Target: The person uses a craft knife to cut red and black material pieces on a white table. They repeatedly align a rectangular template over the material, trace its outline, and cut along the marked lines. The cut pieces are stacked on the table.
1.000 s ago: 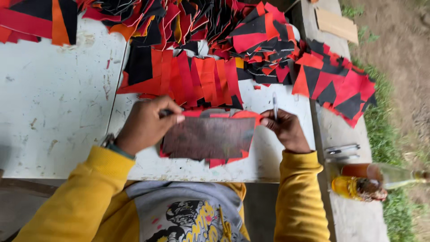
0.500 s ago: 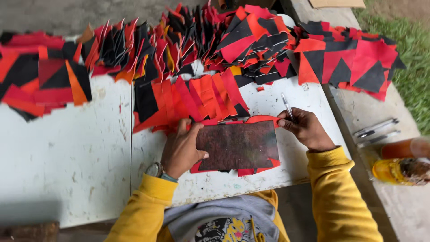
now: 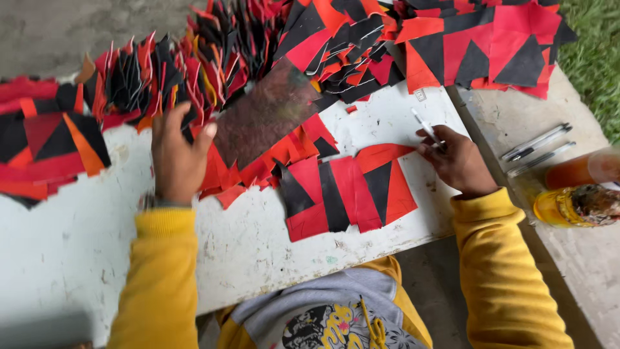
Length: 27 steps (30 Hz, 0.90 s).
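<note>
Two hands | left hand (image 3: pixel 175 158) pinches dark template (image 3: pixel 265 115) at its lower-left corner, long axis toward table's far-right | right hand (image 3: pixel 457 161) grips pen (image 3: pixel 426 128), nearer patchwork piece (image 3: pixel 345 190) at near edge.

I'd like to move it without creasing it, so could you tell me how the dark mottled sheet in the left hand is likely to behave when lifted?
The dark sheet looks stiff: the left hand lifts it by one edge and it stays flat. It seems thin, so probably light. Its glossy surface may be slippery.
</note>
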{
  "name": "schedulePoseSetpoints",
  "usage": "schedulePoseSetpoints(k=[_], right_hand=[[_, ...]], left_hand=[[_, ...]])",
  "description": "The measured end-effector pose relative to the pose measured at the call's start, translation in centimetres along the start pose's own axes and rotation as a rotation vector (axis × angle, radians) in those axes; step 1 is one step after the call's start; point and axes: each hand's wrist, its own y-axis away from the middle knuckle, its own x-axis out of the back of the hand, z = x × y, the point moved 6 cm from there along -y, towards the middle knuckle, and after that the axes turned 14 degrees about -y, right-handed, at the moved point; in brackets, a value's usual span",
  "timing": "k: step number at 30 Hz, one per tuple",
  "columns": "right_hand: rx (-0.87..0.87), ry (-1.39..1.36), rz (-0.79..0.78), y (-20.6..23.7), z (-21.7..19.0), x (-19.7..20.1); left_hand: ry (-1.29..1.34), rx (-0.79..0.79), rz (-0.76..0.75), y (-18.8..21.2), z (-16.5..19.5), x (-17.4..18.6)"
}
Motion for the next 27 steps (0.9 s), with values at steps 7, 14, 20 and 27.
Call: schedulePoseSetpoints(k=[7,14,20,27], right_hand=[[-0.066,0.233,0.054,2.3,1.0,1.7],[-0.633,-1.025,-0.024,0.8,3.9,-3.4],[-0.068,0.154,-0.057,1.9,1.7,-2.5],[0.072,-0.458,0.091,3.6,2.8,0.4]], left_hand=[[0.287,0.282,-0.508,11.8,5.1,-2.2],[0.151,0.215,-0.351,14.1,11.4,-1.2],[0.508,0.616,-0.466,13.3,13.4,-1.8],[0.725,0.157,-0.267,-0.3,16.6,4.1]])
